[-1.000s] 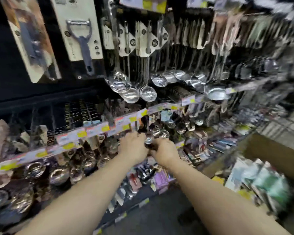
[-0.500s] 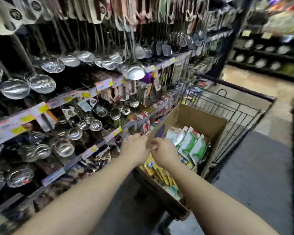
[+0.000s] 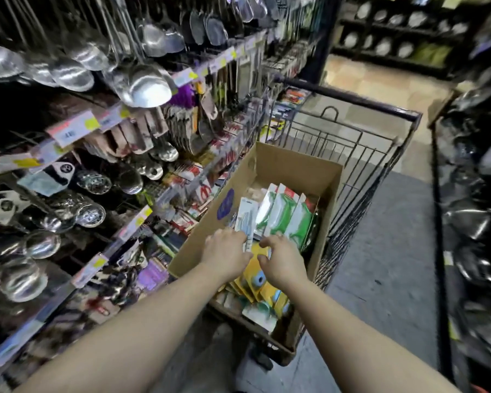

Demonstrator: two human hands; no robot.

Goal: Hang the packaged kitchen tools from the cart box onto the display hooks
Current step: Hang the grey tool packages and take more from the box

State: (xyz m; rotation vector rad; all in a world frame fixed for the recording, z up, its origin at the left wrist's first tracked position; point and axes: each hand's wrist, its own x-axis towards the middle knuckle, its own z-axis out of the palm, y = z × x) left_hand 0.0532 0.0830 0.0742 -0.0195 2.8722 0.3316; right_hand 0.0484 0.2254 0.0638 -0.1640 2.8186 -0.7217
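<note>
Shop aisle: left hand [image 3: 226, 252] touches a white-carded tool [image 3: 247, 219] standing in the cart box [image 3: 295, 168]; right hand [image 3: 281, 260] hovers half-curled, empty, beside it, probably to pick one. Display hooks [image 3: 142, 131] hang leftward.

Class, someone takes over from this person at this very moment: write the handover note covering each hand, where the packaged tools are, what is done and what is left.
Left hand: over the cardboard box, fingers on a white carded pack; whether it has a grip on it is unclear.
Right hand: above the yellow packs, fingers curled, holding nothing.
Packs, including green and white ones, stand in the box inside the cart.
The display hooks to the left already carry stock.
Left: lift a pack and hang it, then the others.
</note>
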